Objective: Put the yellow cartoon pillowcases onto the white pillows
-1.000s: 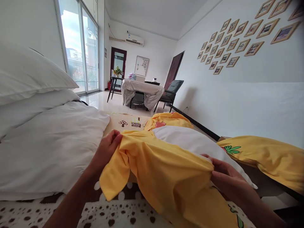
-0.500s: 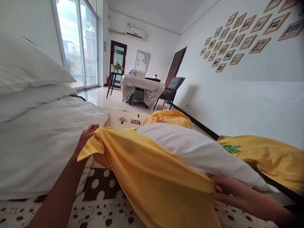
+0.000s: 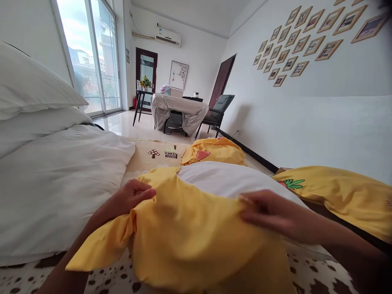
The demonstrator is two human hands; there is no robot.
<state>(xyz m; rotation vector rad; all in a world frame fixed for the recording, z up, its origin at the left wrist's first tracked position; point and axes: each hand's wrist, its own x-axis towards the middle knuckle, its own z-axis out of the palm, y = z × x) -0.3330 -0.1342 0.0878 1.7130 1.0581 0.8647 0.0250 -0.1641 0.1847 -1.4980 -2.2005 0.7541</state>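
A yellow pillowcase [image 3: 190, 237] is stretched between my two hands, and its loose corner hangs down at the lower left. My left hand [image 3: 134, 196] pinches the cloth left of centre, thumb on top. On the right, my right hand [image 3: 269, 212] grips the upper edge of the same cloth, slightly blurred. Part of a white pillow [image 3: 226, 177] shows just behind the cloth and runs on beneath my right hand and forearm. The cloth hides the pillow's near side.
White pillows [image 3: 61, 179] are stacked at the left. Another yellow pillow [image 3: 343, 192] lies at the right, and yellow fabric [image 3: 214, 151] lies beyond the white pillow. A spotted blanket [image 3: 315, 271] is underneath. Farther off stand a covered table [image 3: 180, 104] and a dark chair [image 3: 219, 112].
My left hand has moved right and down to a new hold on the cloth. My right hand has risen leftward to the cloth's upper edge, and the hands are closer together.
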